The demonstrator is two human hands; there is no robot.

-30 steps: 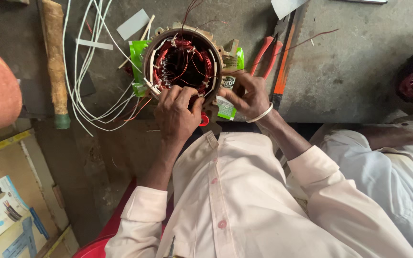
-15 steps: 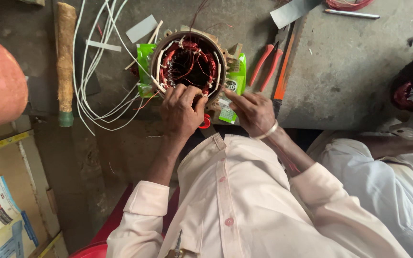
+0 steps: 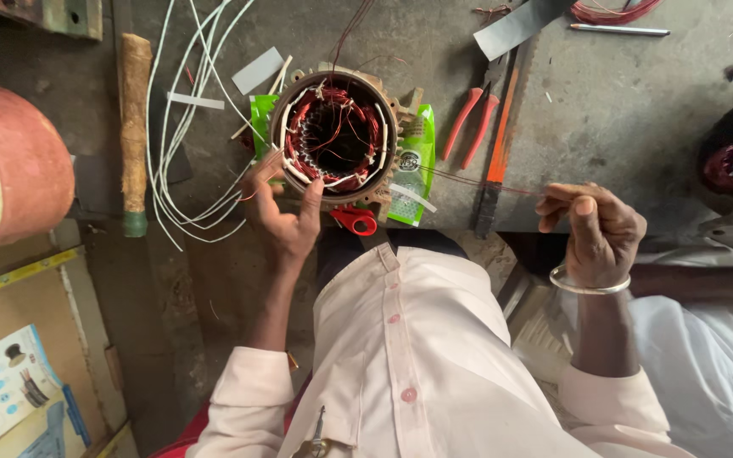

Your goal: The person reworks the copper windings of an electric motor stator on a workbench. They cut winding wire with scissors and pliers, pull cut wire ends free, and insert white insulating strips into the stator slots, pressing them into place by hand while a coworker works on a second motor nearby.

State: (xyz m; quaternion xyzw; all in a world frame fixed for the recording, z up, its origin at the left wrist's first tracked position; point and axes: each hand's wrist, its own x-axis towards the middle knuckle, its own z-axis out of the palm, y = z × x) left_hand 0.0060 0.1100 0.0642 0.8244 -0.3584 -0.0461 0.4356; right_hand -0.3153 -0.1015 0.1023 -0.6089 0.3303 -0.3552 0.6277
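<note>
A round motor stator (image 3: 333, 136), its metal shell ringed inside with reddish copper windings and white sleeving, is set upright on the grey workbench (image 3: 621, 110), resting partly on a green packet (image 3: 413, 161). The left hand (image 3: 286, 216) is placed at the stator's near rim, fingers spread and loosely curled against the shell rather than clamped on it; whether a strand is caught under the thumb cannot be made out. The right hand (image 3: 595, 233) is held well apart to the side, fingertips pinched together on a thin copper wire (image 3: 485, 182) that is stretched taut from the windings. The wire is judged light, springy and easily kinked or scraped of its coating, so it is best gripped near its free end with a steady, straight pull. The stator is judged heavy and rigid, best steadied by its outer shell, never by the fragile coil ends. Red-handled scissors (image 3: 355, 220) lie just below the stator, red-handled pliers (image 3: 468, 127) beside it, loose white sleeving (image 3: 176, 170) and a wooden handle (image 3: 135, 127) to its left.
</note>
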